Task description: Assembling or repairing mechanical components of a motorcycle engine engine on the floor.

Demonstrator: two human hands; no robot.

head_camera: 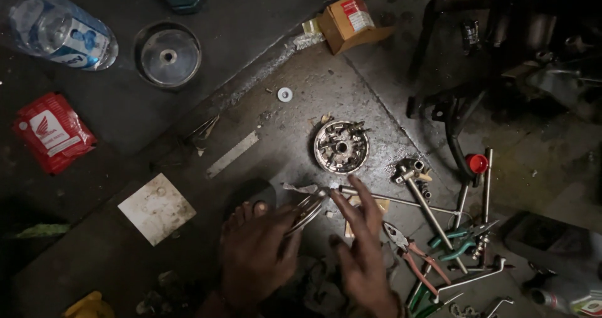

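The left hand [257, 255] grips a stack of thin metal rings [307, 208] low over the concrete floor [295, 114]. The right hand [362, 249], fingers spread and empty, touches the rings' edge. A round clutch hub [340, 146] lies just beyond, with pliers [411, 252] at right.

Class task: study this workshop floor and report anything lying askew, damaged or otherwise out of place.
A clear plastic bottle lies tipped on its side at top left. An opened cardboard box also sits tilted. Pliers and other tools lie scattered beside the right hand. No spill is visible.
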